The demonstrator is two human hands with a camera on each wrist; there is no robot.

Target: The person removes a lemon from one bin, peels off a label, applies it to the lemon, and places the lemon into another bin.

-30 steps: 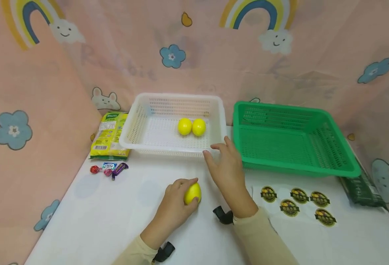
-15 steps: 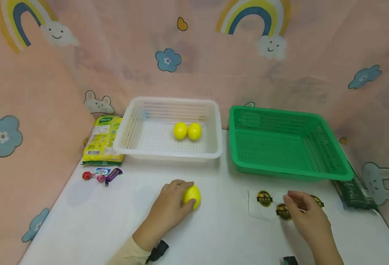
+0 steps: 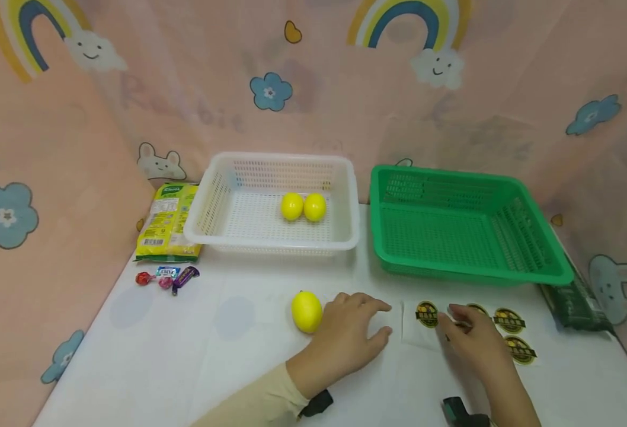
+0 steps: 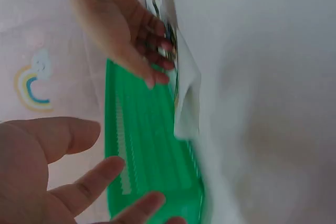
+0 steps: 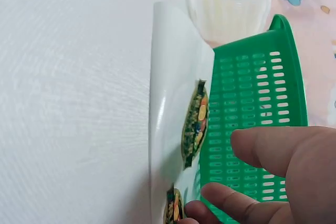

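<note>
White table (image 3: 185, 356): left hand (image 3: 348, 335) open, flat beside lemon (image 3: 306, 311); right hand (image 3: 470, 341) fingertips pick at sticker sheet (image 3: 425, 332), grip unclear. Peel slowly.

- Staged recording booth, not a real home or shop: pink backdrop cloth (image 3: 185, 101) printed with rainbows, clouds, flowers and bunnies closes in the back and both sides.
- White bench (image 3: 185, 356) fills the enclosed space, laid out like a sorting setup.
- Props on it: white perforated basket (image 3: 212, 201), green perforated basket (image 3: 452, 237), sticker sheet (image 3: 415, 332), yellow snack packet (image 3: 166, 222), wrapped candies (image 3: 166, 276).
</note>
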